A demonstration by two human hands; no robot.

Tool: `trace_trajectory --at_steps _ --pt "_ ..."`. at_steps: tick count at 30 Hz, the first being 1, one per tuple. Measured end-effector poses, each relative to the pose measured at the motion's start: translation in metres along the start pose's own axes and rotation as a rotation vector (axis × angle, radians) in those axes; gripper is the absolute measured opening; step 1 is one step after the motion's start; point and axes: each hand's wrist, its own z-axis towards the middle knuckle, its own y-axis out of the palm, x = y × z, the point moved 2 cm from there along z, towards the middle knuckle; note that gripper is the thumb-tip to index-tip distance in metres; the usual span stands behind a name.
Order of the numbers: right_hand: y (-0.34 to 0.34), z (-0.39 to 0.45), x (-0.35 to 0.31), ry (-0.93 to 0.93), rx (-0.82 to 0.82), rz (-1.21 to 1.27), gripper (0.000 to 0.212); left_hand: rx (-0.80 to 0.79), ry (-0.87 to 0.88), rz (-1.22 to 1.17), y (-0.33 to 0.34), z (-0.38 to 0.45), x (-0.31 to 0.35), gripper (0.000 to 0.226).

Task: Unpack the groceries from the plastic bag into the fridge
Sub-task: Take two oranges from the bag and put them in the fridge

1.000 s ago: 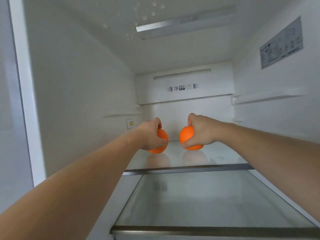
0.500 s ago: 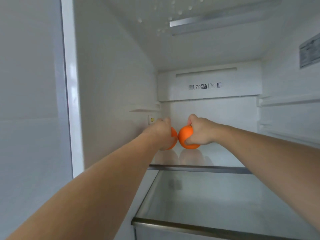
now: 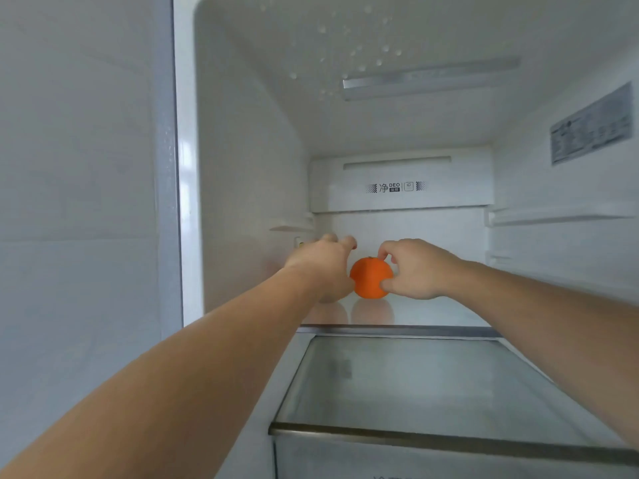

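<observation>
One orange [image 3: 369,278] sits on the fridge's upper glass shelf [image 3: 432,314], near the back wall. My right hand [image 3: 413,269] pinches it, fingertips at the stem on top and thumb on its lower right side. My left hand [image 3: 323,266] is just left of that orange and touches its side, with the back of the hand toward me and the fingers lifted and spread. The second orange is hidden behind my left hand. No plastic bag is in view.
The fridge's white left wall [image 3: 249,202] stands close beside my left hand. A lower glass shelf [image 3: 415,392] with a metal front rim lies in front of and below the upper one. Shelf rails [image 3: 553,216] run along the right wall.
The two oranges came together toward the back left of the shelf. My left hand's fingers have lifted and now hide its orange. My right hand shifted from a full grip to a pinch.
</observation>
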Motion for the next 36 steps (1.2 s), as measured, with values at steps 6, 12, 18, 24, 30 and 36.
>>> trace_trajectory --at_steps 6,12,18,24,30,36 --pt "-0.023 -0.060 -0.013 0.071 0.100 -0.056 0.045 0.066 0.150 -0.091 -0.015 -0.044 0.016 0.062" --pt "-0.032 -0.134 -0.037 0.259 0.232 -0.051 0.041 0.128 0.348 -0.248 -0.022 -0.109 0.022 0.058" --pt "-0.009 -0.212 -0.068 0.384 0.241 0.127 0.042 0.075 0.470 -0.319 -0.008 -0.173 -0.005 0.057" --pt "-0.020 -0.288 -0.091 0.432 0.160 0.074 0.045 -0.017 0.489 -0.439 -0.005 -0.223 0.009 0.058" --pt "-0.068 -0.399 -0.104 0.505 0.097 -0.068 0.049 -0.079 0.618 -0.513 -0.023 -0.275 0.083 0.059" --pt "-0.136 -0.562 -0.103 0.709 0.136 -0.142 0.049 -0.092 0.826 -0.653 -0.072 -0.374 0.188 0.056"
